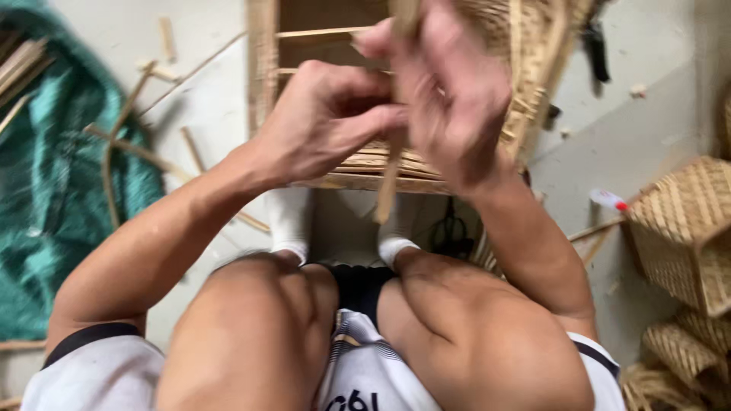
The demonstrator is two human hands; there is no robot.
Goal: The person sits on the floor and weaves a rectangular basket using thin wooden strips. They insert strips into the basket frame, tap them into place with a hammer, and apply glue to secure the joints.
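Note:
My left hand (324, 114) and my right hand (449, 91) meet over a partly woven bamboo basket frame (266, 68) that stands on the floor in front of my knees. Both hands pinch a flat bamboo strip (388, 186) that hangs down past the frame's near edge. My right hand is blurred by motion. The frame has wooden slats at its left side and woven strips (533, 84) at its right. My feet in white socks (289, 221) rest under the frame.
A teal cloth (46, 175) lies at the left with loose bamboo strips (114, 144) scattered beside it. Finished woven baskets (685, 228) stand at the right edge. A small white and red tube (608, 200) lies on the pale floor near them.

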